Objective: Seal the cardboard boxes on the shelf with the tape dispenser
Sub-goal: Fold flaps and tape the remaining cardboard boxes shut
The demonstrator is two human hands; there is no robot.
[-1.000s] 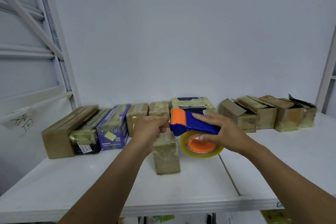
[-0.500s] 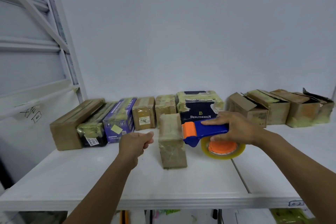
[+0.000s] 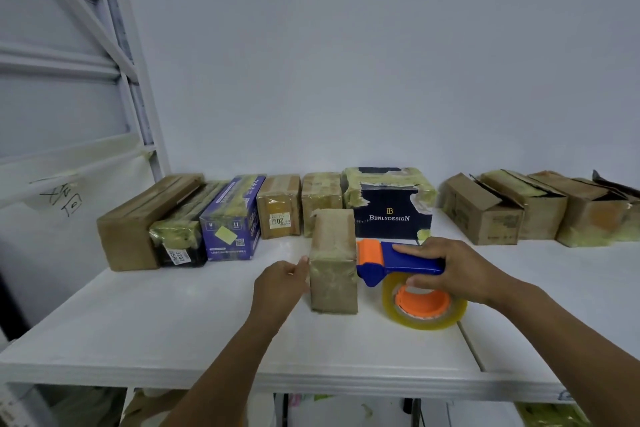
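My right hand (image 3: 460, 270) grips the blue-and-orange tape dispenser (image 3: 408, 258), its nose just beside the right side of the taped box (image 3: 334, 260) standing mid-shelf. My left hand (image 3: 282, 282), loosely curled, touches the box's left side. Behind, more boxes line the back edge: the dark Benlydesign box (image 3: 391, 215) closest, open-flapped cartons (image 3: 485, 211) toward the right. White shelf (image 3: 173, 322), bare white wall (image 3: 346, 45).

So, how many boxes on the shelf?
11. Back row, left: brown box, black box, purple box, labelled box, taped box, navy box. One front box. Four open boxes right, last partly cropped.
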